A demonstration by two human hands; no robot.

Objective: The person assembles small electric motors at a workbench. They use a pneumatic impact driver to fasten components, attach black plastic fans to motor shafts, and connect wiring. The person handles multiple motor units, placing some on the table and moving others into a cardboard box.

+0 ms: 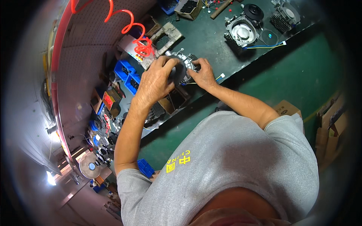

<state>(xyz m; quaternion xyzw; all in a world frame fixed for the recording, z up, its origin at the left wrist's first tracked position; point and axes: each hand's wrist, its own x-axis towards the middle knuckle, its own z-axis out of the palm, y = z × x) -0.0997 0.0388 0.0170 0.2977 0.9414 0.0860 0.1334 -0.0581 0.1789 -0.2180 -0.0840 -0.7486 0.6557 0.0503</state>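
Both my hands are at a silvery metal motor housing (187,60) on the green workbench. My left hand (155,77) is closed on a dark grey round cover (178,72), fingers over its rim, holding it tilted against the housing's near left side. On the other side, my right hand (203,75) grips the housing between thumb and fingers. A short wire with a white connector (222,75) sticks out beneath that hand. The contact between cover and housing is partly hidden by my left hand.
Farther right on the workbench (211,37) stand an open motor housing (242,34), a black round part (253,12) and another finned housing (286,17). A red coiled air hose (132,26) hangs above. Blue parts bins (124,69) sit left; a hammer (221,9) lies at the back.
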